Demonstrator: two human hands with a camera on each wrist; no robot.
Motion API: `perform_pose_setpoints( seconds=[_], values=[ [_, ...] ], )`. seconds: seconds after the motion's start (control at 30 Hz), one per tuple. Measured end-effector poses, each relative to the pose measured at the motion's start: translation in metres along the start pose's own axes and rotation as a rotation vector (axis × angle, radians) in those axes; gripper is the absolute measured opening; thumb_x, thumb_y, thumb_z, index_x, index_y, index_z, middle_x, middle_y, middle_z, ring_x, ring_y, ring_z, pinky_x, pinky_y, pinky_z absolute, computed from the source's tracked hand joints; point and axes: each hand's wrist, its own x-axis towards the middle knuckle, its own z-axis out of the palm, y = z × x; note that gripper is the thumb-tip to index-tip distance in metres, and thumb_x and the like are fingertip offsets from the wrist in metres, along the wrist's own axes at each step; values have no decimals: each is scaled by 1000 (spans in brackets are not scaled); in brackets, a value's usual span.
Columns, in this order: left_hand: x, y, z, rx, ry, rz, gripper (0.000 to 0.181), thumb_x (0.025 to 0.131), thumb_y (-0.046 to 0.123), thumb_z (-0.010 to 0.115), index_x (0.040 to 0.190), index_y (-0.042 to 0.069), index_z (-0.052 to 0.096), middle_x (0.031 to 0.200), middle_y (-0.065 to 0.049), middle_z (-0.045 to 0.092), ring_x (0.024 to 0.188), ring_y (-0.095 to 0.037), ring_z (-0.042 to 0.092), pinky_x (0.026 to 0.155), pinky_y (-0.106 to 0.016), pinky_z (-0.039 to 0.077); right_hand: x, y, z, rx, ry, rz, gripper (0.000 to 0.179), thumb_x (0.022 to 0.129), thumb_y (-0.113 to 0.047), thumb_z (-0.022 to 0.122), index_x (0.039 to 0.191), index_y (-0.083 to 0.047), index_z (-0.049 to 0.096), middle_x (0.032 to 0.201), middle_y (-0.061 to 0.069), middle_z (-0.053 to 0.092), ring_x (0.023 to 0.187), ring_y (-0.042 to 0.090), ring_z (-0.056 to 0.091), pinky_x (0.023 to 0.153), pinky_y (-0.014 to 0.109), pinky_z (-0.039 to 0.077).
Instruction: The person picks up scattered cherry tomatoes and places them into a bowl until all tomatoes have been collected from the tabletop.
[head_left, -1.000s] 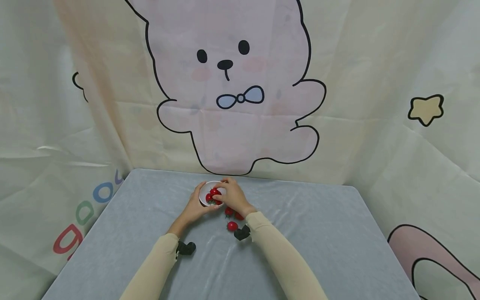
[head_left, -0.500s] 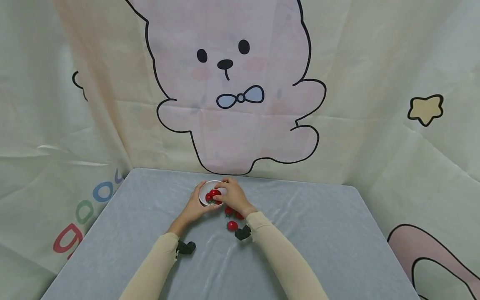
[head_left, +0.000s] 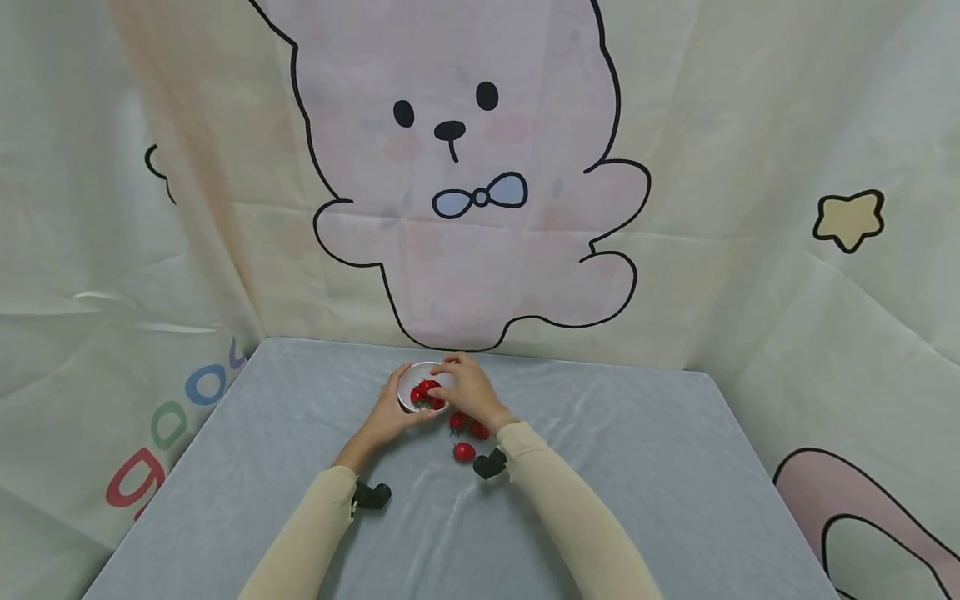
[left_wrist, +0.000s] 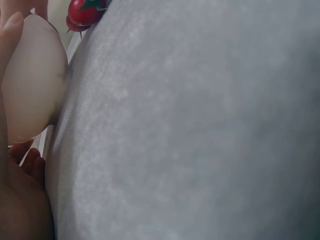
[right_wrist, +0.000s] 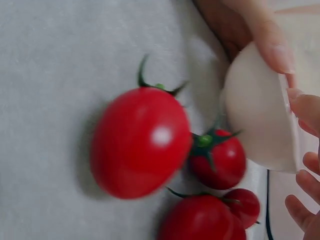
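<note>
My left hand [head_left: 386, 417] holds a small white bowl [head_left: 407, 382], thumb on the near side and fingers round the left. In the left wrist view the bowl's outer wall [left_wrist: 37, 82] shows beside that hand. Several red cherry tomatoes [head_left: 418, 395] lie in the bowl. My right hand [head_left: 471, 395] hovers at the right rim, its thumb over the tomatoes and its fingers spread apart. A bit of red shows behind the right thumb [right_wrist: 304, 107] in the right wrist view. On the cloth just outside the bowl lie more cherry tomatoes [right_wrist: 140, 145] with green stems.
A grey cloth [head_left: 645, 483] covers the table. One loose tomato [head_left: 464, 452] sits nearest me, with others [head_left: 457, 422] close to the right forearm. Behind the table's far edge hangs a curtain [head_left: 480, 283] printed with a cartoon bear.
My right hand has drifted slightly to the right, its thumb easing back over the tomatoes in the bowl. The left hand and the bowl have stayed put.
</note>
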Motion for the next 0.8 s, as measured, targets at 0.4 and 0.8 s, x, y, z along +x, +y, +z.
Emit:
perform_pose_setpoints(
  seconds=[0.4,0.8],
  values=[
    [-2,2,1,-12,12,7,110,64,41,85,149,23,18,146,-10,37,133,-31,37,108,-53,33,-9,18,-33,60,52,25,38,82,-35,72,117,-19,66,128,3,52,122,24,47,98,45,44],
    [0,-1,2,-19,22,6,109,63,39,86,148,24,19,146,-9,37,134,-31,36,109,-54,32,-42,51,-41,14,72,95,34,80,-31,75,111,-19,68,128,7,55,125,28,47,104,47,40]
  ],
)
